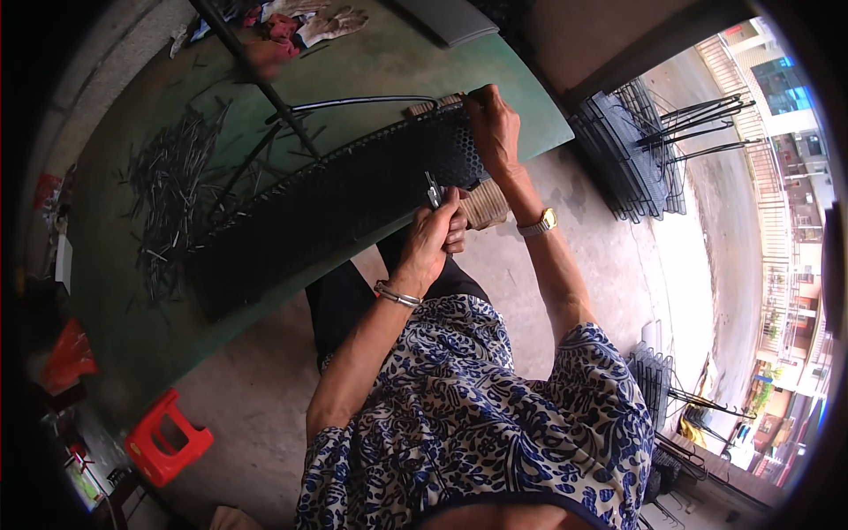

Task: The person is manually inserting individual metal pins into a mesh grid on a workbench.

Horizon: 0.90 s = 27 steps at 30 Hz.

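Observation:
A long black mesh panel (353, 199) lies across the green table, its right end by my hands. My left hand (430, 238) is closed around a pair of metal pliers (433, 189), with the jaws up over the panel near its front edge. At the panel's far right corner, my right hand (495, 128) is closed, the fingers pinching the edge; the fingertips are partly hidden. A black metal rod frame (358, 102) runs along the panel's back side. Under the right end sits a tan ribbed block (484, 206).
Many thin black strips (181, 172) are heaped on the table's left side. Worn gloves (331, 26) lie at the back. A red plastic stool (168, 439) stands on the floor at lower left. Stacked black wire racks (618, 150) stand at the right, beside the open doorway.

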Each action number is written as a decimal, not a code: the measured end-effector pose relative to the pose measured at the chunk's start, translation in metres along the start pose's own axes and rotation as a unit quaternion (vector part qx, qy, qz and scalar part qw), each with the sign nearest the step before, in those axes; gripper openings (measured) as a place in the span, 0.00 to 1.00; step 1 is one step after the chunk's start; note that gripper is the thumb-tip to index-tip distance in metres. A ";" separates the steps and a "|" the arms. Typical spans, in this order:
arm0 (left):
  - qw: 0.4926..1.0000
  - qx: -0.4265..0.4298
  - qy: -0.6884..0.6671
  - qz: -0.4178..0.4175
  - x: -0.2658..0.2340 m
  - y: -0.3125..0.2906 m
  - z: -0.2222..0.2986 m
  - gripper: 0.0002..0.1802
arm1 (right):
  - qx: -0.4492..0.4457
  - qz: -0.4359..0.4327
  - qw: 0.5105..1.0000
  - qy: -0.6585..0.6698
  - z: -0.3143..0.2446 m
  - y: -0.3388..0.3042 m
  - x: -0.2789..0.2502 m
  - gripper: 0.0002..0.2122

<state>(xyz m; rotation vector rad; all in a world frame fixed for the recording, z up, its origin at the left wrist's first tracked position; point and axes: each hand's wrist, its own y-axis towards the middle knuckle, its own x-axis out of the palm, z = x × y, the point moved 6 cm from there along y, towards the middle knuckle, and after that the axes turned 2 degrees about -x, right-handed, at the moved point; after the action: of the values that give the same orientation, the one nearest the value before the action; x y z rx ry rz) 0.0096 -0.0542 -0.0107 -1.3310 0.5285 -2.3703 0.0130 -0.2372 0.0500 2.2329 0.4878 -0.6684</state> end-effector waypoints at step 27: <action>0.997 0.066 -0.003 0.028 -0.018 0.008 0.003 0.12 | 0.091 -0.104 0.990 0.025 -0.030 -0.017 -0.020 0.04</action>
<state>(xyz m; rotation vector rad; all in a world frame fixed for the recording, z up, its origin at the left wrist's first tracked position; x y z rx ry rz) 0.0222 -0.0530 -0.0265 -1.2500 0.3946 -2.3120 -0.0019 -0.2068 0.0704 2.3945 0.7169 -0.7931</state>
